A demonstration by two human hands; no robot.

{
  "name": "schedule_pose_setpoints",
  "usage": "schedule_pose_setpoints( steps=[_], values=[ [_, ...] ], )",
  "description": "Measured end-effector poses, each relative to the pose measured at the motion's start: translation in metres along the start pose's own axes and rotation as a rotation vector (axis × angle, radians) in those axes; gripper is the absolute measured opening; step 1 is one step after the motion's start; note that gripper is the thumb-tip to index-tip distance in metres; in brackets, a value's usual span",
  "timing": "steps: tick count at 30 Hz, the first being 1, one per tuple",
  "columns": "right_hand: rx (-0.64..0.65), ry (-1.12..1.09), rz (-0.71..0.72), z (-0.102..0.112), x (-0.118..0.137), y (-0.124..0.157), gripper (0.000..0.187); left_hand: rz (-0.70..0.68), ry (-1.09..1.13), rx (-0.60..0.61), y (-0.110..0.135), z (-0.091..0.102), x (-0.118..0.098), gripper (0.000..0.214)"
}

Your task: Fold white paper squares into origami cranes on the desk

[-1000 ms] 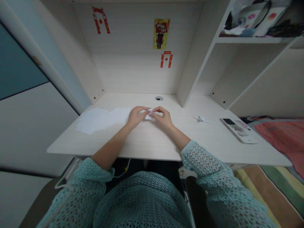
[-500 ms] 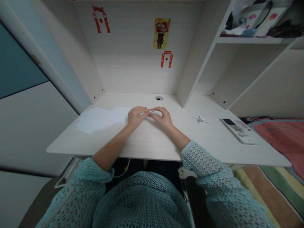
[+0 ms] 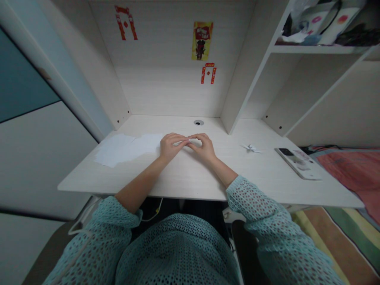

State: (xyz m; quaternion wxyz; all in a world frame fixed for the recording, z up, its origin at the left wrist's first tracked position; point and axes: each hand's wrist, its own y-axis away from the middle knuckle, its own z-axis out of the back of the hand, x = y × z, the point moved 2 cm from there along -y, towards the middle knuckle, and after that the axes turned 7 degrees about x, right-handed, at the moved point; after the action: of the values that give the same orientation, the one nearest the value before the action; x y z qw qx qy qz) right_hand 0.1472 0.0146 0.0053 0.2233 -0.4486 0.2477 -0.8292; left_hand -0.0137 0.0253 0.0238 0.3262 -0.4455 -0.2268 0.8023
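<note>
My left hand (image 3: 170, 145) and my right hand (image 3: 202, 147) meet at the middle of the pale wooden desk (image 3: 190, 178). Their fingertips pinch a small piece of white paper (image 3: 187, 141) between them, pressed low against the desk top. Most of that paper is hidden under my fingers. To the left of my left hand lie loose white paper sheets (image 3: 124, 148), flat on the desk.
A small folded white paper figure (image 3: 251, 148) sits on the desk to the right, with a white remote control (image 3: 297, 163) beyond it. A cable hole (image 3: 198, 122) is at the back. A shelf divider (image 3: 237, 95) rises right of centre. A bed with striped cover (image 3: 350, 186) adjoins the desk.
My hands have drawn closer together over the small paper and now cover more of it. Nothing else on the desk has moved.
</note>
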Motion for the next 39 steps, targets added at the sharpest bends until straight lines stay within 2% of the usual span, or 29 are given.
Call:
schedule_pose_setpoints(
  steps=[6,14,20,27,39],
  values=[
    [-0.029,0.003,0.005,-0.0016,-0.0005,0.0005,0.026,-0.011,-0.035,-0.038,0.0018,-0.0009,0.0022,0.016],
    [0.03,-0.044,0.0,-0.0018,0.0034,0.0011,0.034,0.048,-0.004,-0.052,0.0001,0.0013,0.0003,0.016],
    [-0.021,-0.253,-0.045,-0.0007,0.0062,0.0001,0.026,0.128,0.111,-0.075,-0.001,-0.0015,0.0086,0.019],
    [-0.092,-0.24,-0.079,-0.0008,0.0048,0.0024,0.019,0.098,0.178,-0.04,-0.0002,-0.0022,0.0053,0.017],
    [-0.138,-0.177,-0.014,0.0001,0.0052,0.0016,0.015,0.044,0.147,-0.06,0.0005,-0.003,0.0072,0.015]
  ],
)
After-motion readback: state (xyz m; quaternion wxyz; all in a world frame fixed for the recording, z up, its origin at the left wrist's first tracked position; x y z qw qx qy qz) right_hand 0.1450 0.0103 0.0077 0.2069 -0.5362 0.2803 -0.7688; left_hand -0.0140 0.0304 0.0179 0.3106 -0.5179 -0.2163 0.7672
